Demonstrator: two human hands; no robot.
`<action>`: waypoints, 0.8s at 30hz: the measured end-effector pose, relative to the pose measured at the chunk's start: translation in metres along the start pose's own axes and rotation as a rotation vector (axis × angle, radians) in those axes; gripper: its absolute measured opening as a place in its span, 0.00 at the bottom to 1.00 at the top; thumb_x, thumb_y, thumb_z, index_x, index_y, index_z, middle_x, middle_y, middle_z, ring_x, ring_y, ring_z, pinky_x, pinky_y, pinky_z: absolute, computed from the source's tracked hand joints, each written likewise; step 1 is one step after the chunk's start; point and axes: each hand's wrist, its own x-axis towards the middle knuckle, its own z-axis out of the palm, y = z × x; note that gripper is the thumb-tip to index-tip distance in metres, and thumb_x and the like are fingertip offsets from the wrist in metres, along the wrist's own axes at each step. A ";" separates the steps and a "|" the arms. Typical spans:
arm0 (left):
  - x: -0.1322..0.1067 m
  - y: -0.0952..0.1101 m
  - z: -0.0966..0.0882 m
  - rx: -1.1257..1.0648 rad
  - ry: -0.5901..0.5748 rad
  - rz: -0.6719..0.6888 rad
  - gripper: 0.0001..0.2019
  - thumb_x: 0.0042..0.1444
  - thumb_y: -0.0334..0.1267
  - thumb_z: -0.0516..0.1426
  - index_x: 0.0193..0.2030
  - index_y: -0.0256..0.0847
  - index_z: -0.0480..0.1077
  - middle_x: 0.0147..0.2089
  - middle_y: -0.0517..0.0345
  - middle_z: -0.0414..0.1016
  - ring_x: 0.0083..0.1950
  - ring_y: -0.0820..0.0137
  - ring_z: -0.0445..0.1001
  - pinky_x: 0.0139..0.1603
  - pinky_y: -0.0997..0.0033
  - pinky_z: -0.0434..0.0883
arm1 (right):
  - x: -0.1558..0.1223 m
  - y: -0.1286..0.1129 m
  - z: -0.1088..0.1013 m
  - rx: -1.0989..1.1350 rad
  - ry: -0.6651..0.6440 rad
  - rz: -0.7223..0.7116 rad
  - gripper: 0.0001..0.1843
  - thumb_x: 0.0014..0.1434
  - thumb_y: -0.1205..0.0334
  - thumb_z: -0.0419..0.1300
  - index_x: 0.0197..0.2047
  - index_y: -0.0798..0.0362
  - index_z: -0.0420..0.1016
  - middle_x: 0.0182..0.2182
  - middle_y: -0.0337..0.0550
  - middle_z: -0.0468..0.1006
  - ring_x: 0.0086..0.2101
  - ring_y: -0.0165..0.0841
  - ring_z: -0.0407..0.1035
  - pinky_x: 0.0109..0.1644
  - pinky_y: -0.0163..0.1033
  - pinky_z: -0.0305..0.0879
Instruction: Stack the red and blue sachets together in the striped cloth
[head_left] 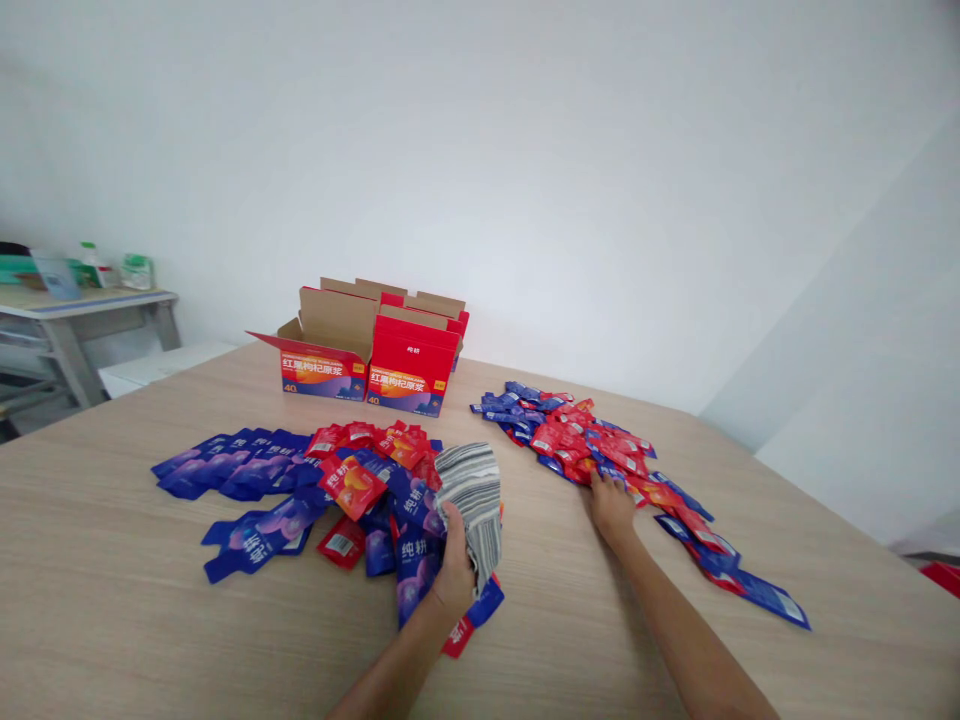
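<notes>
My left hand (454, 570) is closed around a folded grey-and-white striped cloth (472, 500), held over the right side of the left pile of sachets. Blue sachets (259, 535) and red sachets (352, 487) overlap in that pile; some blue ones fan out to the left. To the right, my right hand (613, 505) reaches to the near edge of a second pile of red and blue sachets (559, 435). Its fingers are bent down around a sachet there, with the fingertips partly hidden.
Red and purple cartons with raised flaps stand behind the left pile, among them a front left carton (322, 375) and a front right carton (405, 385). All rest on a wood-grain table (540, 620) against a white wall. A side table (97, 303) at far left holds a cup and bottles.
</notes>
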 end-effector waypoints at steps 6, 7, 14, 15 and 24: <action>-0.004 0.001 0.007 -0.009 0.006 -0.028 0.21 0.60 0.55 0.60 0.52 0.45 0.79 0.54 0.53 0.82 0.65 0.63 0.73 0.66 0.67 0.69 | -0.031 0.021 -0.006 0.046 -0.060 -0.061 0.28 0.60 0.71 0.52 0.63 0.57 0.70 0.57 0.61 0.77 0.53 0.47 0.74 0.52 0.47 0.71; -0.005 0.002 0.009 -0.015 0.001 -0.030 0.21 0.60 0.55 0.60 0.52 0.44 0.79 0.53 0.53 0.82 0.63 0.61 0.74 0.65 0.65 0.70 | -0.040 0.025 -0.008 0.058 -0.068 -0.071 0.28 0.60 0.72 0.52 0.63 0.55 0.71 0.57 0.60 0.77 0.52 0.46 0.75 0.52 0.46 0.71; -0.009 0.003 0.019 -0.044 -0.070 -0.165 0.30 0.60 0.59 0.57 0.61 0.42 0.74 0.52 0.48 0.82 0.55 0.57 0.80 0.61 0.58 0.73 | -0.135 0.027 -0.028 0.162 -0.114 -0.194 0.31 0.52 0.75 0.53 0.57 0.48 0.77 0.57 0.49 0.78 0.53 0.41 0.76 0.56 0.41 0.71; -0.010 0.002 0.020 -0.050 -0.071 -0.174 0.30 0.60 0.59 0.57 0.62 0.42 0.73 0.52 0.48 0.82 0.55 0.58 0.80 0.62 0.58 0.72 | -0.147 0.027 -0.032 0.180 -0.118 -0.203 0.31 0.51 0.76 0.53 0.56 0.47 0.78 0.57 0.47 0.79 0.52 0.40 0.77 0.55 0.40 0.71; -0.012 -0.008 0.020 -0.027 -0.092 -0.180 0.24 0.59 0.56 0.60 0.52 0.38 0.78 0.48 0.49 0.83 0.52 0.58 0.81 0.59 0.58 0.73 | -0.127 0.045 -0.119 0.376 0.077 -0.106 0.25 0.63 0.65 0.47 0.57 0.51 0.77 0.54 0.50 0.80 0.55 0.45 0.74 0.60 0.49 0.69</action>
